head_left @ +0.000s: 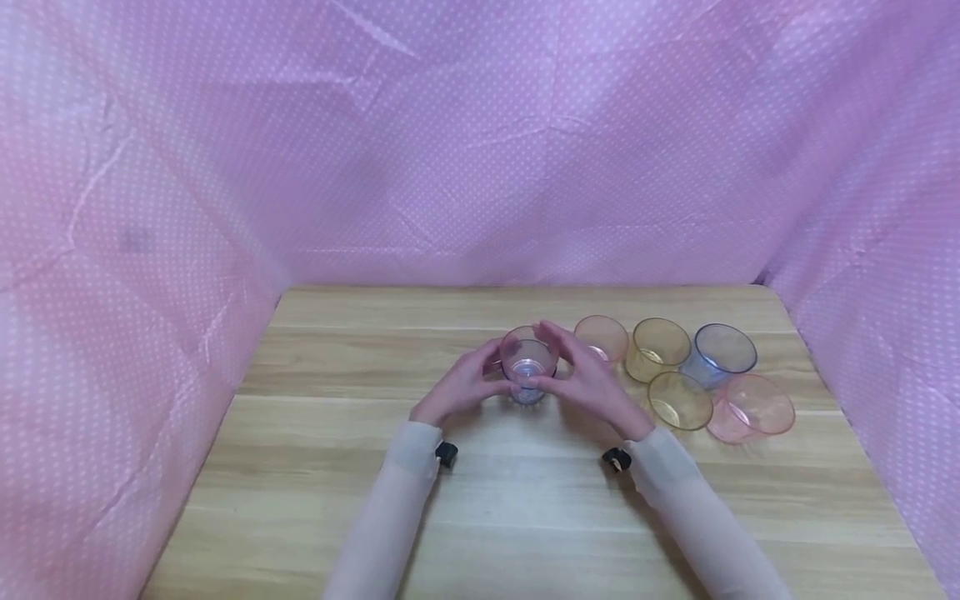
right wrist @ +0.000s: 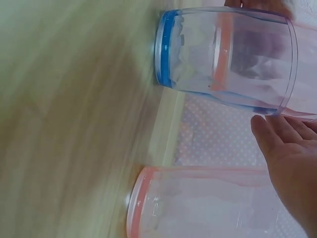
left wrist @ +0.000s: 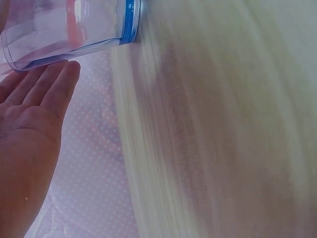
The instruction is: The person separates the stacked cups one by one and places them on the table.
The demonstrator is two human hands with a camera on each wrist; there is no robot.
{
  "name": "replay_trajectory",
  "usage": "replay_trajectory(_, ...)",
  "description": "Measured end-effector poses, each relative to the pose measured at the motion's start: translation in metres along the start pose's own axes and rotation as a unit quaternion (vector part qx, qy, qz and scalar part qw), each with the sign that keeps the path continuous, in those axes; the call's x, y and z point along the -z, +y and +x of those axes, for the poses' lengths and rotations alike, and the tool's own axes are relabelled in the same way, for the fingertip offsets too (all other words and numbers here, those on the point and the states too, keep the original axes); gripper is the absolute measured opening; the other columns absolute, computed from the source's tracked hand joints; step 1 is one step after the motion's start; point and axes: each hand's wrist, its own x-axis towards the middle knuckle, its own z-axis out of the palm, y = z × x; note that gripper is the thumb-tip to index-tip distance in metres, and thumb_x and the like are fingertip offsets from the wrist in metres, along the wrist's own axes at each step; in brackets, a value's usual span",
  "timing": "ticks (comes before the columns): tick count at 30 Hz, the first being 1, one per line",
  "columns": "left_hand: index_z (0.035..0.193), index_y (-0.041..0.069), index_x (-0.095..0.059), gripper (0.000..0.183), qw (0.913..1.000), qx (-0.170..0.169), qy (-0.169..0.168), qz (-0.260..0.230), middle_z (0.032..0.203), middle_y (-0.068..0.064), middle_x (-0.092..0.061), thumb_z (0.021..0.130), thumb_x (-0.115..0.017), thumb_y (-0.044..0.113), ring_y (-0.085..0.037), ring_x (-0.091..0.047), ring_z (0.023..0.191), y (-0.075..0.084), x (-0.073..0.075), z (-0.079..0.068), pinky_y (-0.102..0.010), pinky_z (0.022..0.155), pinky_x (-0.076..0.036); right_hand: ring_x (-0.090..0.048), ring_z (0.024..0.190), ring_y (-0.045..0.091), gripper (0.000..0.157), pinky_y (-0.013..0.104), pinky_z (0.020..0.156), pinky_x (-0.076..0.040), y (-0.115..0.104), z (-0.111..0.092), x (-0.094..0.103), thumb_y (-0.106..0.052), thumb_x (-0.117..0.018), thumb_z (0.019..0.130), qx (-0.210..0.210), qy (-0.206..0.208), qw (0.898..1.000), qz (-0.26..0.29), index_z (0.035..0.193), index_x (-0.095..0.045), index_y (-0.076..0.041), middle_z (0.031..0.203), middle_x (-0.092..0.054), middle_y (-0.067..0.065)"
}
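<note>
At the middle of the table stands a clear blue cup (right wrist: 168,49) with a clear pink cup (right wrist: 223,54) nested inside it, its rim above the blue one's. My left hand (head_left: 467,385) holds the stack from the left, thumb in front and fingers behind. From the other side, my right hand (head_left: 588,383) grips it the same way. In the right wrist view, fingertips (right wrist: 258,121) lie right at the blue cup's rim, and its blue base is down at the tabletop.
Just right of the stack is another pink cup (head_left: 600,333). Beyond it are a yellow cup (head_left: 643,365) and a blue cup (head_left: 705,371), with a second yellow cup (head_left: 663,408) and another pink cup (head_left: 727,421) nearer. Pink dotted cloth (head_left: 480,167) surrounds the wooden table (head_left: 517,517).
</note>
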Motion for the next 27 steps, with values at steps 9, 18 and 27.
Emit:
replay_trajectory(9,0.159,0.017,-0.040,0.080,0.9999,-0.013,0.000,0.010,0.156,-0.008,-0.050,0.091,-0.082,0.018,-0.025,-0.052,0.140,0.0015,-0.0005,0.0009,-0.038,0.119,-0.041,-0.042,0.147,0.032,0.107,0.048,0.122,-0.035,-0.0016,0.0061,0.0024,-0.029,-0.091,0.081,0.000,-0.027,1.000,-0.004,0.163,-0.027,-0.006,0.162,-0.041,0.011)
replay_trajectory(18,0.157,0.011,-0.043,0.076,0.9996,-0.015,0.002,0.025,0.151,-0.013,-0.055,0.091,-0.081,0.014,-0.027,-0.056,0.136,0.0018,-0.0018,0.0020,-0.037,0.116,-0.045,-0.046,0.143,0.035,0.099,0.049,0.121,-0.038,0.0015,0.0076,0.0019,-0.023,-0.092,0.080,-0.003,-0.027,0.999,0.018,0.157,-0.034,-0.001,0.156,-0.048,0.015)
replay_trajectory(27,0.157,0.009,-0.042,0.075,0.9993,-0.028,0.003,0.026,0.152,-0.014,-0.054,0.092,-0.079,0.012,-0.029,-0.056,0.135,-0.0017,-0.0021,0.0010,-0.034,0.115,-0.046,-0.051,0.139,0.034,0.095,0.050,0.119,-0.040,0.0021,0.0083,-0.0016,-0.023,-0.093,0.079,0.003,-0.021,0.999,0.028,0.154,-0.038,-0.003,0.153,-0.052,0.012)
